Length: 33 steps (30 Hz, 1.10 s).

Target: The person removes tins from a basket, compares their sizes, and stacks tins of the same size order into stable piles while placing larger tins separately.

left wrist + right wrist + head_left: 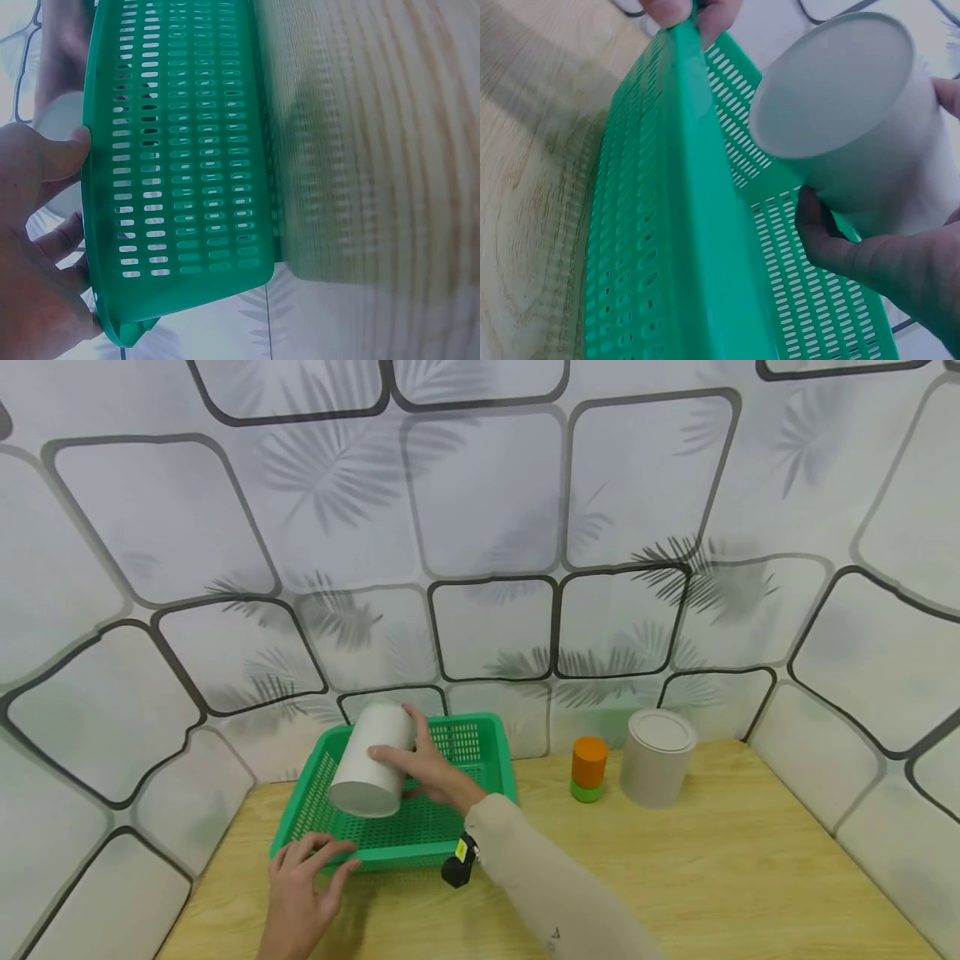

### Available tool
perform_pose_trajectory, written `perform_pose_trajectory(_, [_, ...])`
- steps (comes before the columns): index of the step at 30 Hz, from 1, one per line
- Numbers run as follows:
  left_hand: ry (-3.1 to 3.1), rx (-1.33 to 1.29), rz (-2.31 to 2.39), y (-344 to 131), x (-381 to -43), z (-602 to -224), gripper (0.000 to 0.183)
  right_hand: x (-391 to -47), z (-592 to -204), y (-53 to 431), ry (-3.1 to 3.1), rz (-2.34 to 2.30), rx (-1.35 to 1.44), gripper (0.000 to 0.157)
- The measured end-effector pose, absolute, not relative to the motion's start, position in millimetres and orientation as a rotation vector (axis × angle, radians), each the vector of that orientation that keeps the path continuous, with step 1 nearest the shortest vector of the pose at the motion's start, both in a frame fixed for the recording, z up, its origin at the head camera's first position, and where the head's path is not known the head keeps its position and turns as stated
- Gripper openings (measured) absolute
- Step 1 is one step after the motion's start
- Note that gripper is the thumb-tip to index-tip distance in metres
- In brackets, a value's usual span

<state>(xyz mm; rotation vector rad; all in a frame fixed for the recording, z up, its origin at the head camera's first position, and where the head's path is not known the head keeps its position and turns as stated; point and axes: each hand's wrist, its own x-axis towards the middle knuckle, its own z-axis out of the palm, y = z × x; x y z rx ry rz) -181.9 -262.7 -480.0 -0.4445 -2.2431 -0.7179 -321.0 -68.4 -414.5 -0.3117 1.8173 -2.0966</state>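
Note:
My right hand [427,764] grips a white cylindrical canister [371,764] around its side. The canister is tilted over the green plastic basket [495,760], one flat round end facing me. In the right wrist view, fingers curl under the canister [840,97], close above the slotted basket floor. My left hand [303,881] is at the basket's front left, pinching its rim. The left wrist view shows the thumb on the outer side of the rim and the other fingers behind it, beside the slotted front wall [180,150].
Right of the basket stands a small orange container with a green base [588,768]. Beside it is a larger white lidded can [657,756]. The wooden table [712,877] meets patterned walls [487,635] at the back and sides.

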Motion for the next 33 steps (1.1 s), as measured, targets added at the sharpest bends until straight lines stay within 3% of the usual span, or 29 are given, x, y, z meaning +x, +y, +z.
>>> perform_pose_trajectory(19, [-2.242,-0.463,-0.725,-262.8,-183.6,-481.6,0.029,-316.9,-418.7,-55.7,1.335,-2.339,-0.278,0.090])
perform_pose_trajectory(33, [-2.242,-0.470,-0.714,-263.7,-182.4,-479.6,0.028,-313.2,-415.6,-35.0,1.464,-2.359,-0.417,0.093])
